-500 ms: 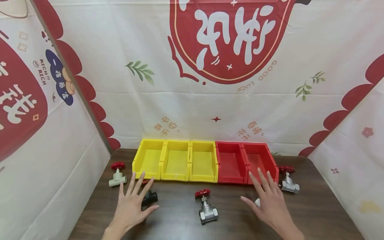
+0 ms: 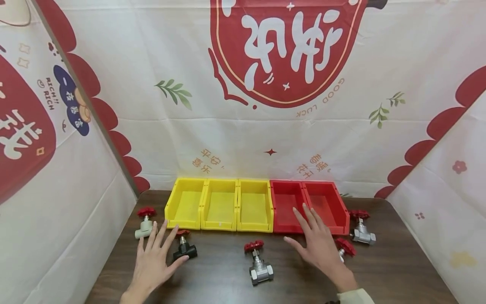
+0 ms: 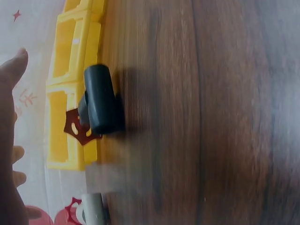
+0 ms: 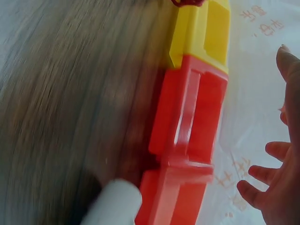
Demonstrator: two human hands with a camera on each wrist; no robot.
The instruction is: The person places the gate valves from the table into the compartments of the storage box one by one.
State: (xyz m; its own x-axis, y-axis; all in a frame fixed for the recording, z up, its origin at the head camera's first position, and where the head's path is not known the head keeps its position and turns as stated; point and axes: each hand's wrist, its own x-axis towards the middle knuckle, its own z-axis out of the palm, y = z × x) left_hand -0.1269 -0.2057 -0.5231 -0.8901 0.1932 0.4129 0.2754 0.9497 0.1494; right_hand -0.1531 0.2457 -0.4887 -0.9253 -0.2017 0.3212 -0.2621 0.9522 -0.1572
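My left hand point(image 2: 152, 262) is spread, fingers straight and holding nothing, just left of a black valve point(image 2: 184, 249) with a red handwheel. Beyond its fingertips stands a pale grey-green valve point(image 2: 144, 228), also red-wheeled. My right hand point(image 2: 317, 242) is spread and holds nothing, its fingertips overlapping the red bins in the head view. A white valve point(image 4: 115, 204) shows at the bottom of the right wrist view; in the head view the right hand partly hides it, leaving its red handwheel point(image 2: 345, 246) showing. Between the hands stands a silver metal valve point(image 2: 260, 270).
Three yellow bins point(image 2: 219, 225) and two red bins point(image 2: 290, 229) stand in a row at the back of the brown wooden table point(image 2: 216, 291). Another silver valve point(image 2: 363, 234) lies at the far right. Printed cloth point(image 2: 243, 139) hangs behind and along both sides.
My right hand has moved left, uncovering the white valve's red handwheel. My left hand has drifted slightly left and down, so the black valve shows more fully. The view has shifted slightly.
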